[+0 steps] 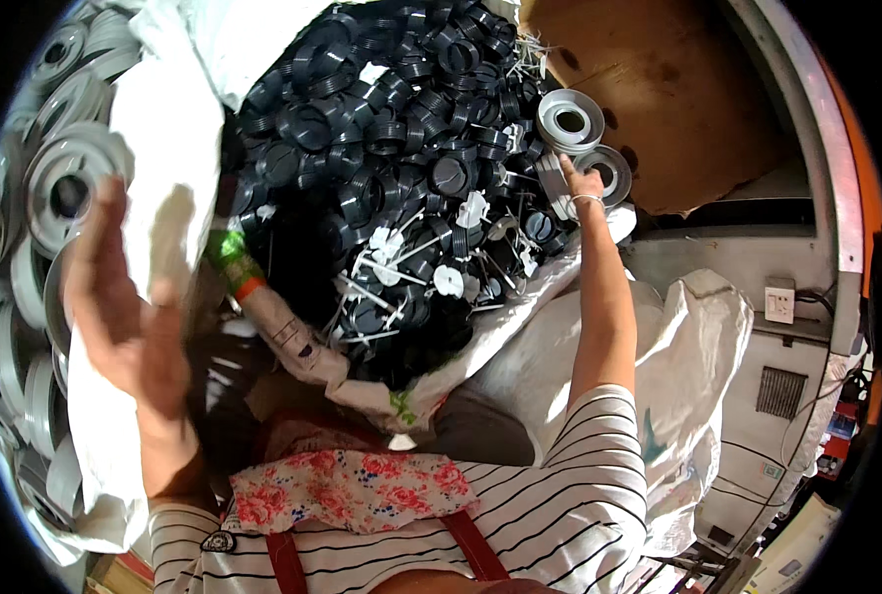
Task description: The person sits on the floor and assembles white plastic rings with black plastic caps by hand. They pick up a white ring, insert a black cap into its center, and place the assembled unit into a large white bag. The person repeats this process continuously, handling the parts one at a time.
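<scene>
My left hand (129, 317), blurred by motion, has its fingers and thumb apart. Its fingertips are beside a grey flanged plastic ring (47, 188) in the left sack, and I see nothing in its grasp. My right hand (584, 184) reaches forward to a small group of similar parts at the edge of the black pile. Its fingers close on a grey plastic ring (614, 170), partly hiding it. Another grey flanged ring (554, 104) leans just beyond the fingertips. Ahead lies a heap of black threaded plastic caps (451, 176) with white plastic sprues (391, 272) scattered on it.
A white woven sack (292, 337) surrounds the black heap, its edge near my lap. More grey rings (40, 396) fill the left side. A brown board (669, 99) lies at far right, above a machine panel with a white socket (779, 302). Loose white sacking (698, 366) bunches beside my right arm.
</scene>
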Motion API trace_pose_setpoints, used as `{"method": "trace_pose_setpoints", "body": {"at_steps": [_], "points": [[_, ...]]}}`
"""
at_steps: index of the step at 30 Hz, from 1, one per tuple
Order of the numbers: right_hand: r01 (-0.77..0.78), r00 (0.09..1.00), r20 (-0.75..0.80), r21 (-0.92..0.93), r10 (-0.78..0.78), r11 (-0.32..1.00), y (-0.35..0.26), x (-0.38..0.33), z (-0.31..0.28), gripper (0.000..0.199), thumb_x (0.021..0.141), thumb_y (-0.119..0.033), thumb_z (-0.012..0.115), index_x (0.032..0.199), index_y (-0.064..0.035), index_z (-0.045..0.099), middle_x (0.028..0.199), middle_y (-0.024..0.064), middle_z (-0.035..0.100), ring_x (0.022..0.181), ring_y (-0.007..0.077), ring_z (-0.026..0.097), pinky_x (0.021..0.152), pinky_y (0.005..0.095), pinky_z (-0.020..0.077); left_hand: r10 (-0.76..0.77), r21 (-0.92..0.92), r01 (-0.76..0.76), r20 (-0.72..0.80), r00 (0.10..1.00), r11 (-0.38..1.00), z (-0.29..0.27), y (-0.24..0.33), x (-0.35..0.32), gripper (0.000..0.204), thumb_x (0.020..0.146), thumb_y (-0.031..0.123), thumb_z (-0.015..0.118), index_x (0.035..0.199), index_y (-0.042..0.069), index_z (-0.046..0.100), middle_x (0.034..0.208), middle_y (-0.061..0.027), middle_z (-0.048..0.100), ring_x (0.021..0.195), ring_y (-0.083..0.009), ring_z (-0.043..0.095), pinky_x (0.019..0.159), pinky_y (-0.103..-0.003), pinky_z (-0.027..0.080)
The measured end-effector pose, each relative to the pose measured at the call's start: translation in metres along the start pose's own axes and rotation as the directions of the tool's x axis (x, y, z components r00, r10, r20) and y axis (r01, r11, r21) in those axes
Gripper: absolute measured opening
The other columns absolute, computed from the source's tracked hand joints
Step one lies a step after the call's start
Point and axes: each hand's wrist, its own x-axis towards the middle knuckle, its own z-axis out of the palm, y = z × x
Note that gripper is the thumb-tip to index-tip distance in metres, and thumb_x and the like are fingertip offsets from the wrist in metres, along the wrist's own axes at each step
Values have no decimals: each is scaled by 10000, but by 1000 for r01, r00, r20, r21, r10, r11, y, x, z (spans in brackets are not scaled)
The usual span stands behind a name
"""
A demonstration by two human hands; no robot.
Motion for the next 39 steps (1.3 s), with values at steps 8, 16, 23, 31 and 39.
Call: {"method": "trace_pose_setpoints", "body": {"at_steps": [8, 16, 23, 31, 39], "points": [[-248, 965, 111, 73, 240, 966, 51, 102, 43, 1219, 557, -851, 586, 1101, 237, 512, 1170, 358, 537, 1154, 384, 529, 983, 377, 389, -404, 187, 360, 337, 850, 914, 44, -41, -33, 555, 765, -118, 568, 1301, -40, 446, 1365, -215, 433, 1255, -310, 451, 1048, -403, 362], [-273, 952, 181, 134, 247, 953, 113, 133, 93, 824, 726, -621, 531, 1174, 67, 582, 1212, 256, 563, 1114, 323, 548, 939, 391, 395, -442, 423, 251, 450, 776, 871, 50, -51, -33, 429, 782, 4, 619, 1201, -47, 538, 1296, -225, 503, 1193, -315, 513, 1003, -386, 406], [-284, 928, 356, 488, 108, 825, 24, 24, 15, 674, 811, -504, 492, 1074, 106, 605, 1112, 310, 588, 999, 384, 601, 878, 448, 449, -451, 283, 357, 442, 775, 890, 50, -19, -33, 489, 726, -69, 617, 1208, -43, 542, 1275, -225, 520, 1177, -319, 530, 973, -373, 439], [774, 460, 748, -73, -479, 629, -47, -129, 14, 603, 827, -447, 502, 1054, 101, 610, 1104, 314, 589, 965, 383, 617, 854, 432, 470, -401, 20, 474, 565, 721, 880, 57, -17, -49, 544, 726, 121, 756, 1204, -26, 539, 1221, -186, 566, 1129, -290, 559, 951, -347, 440], [224, 630, 714, 210, -306, 952, -182, -311, -28, 377, 811, -310, 583, 1018, -3, 652, 872, 187, 663, 683, 291, 667, 625, 373, 538, -634, 250, 901, 772, 35, 354, 88, -34, -139, 812, 743, 361, 754, 1323, -49, 361, 1182, -172, 537, 1053, -255, 574, 861, -339, 474]]}}
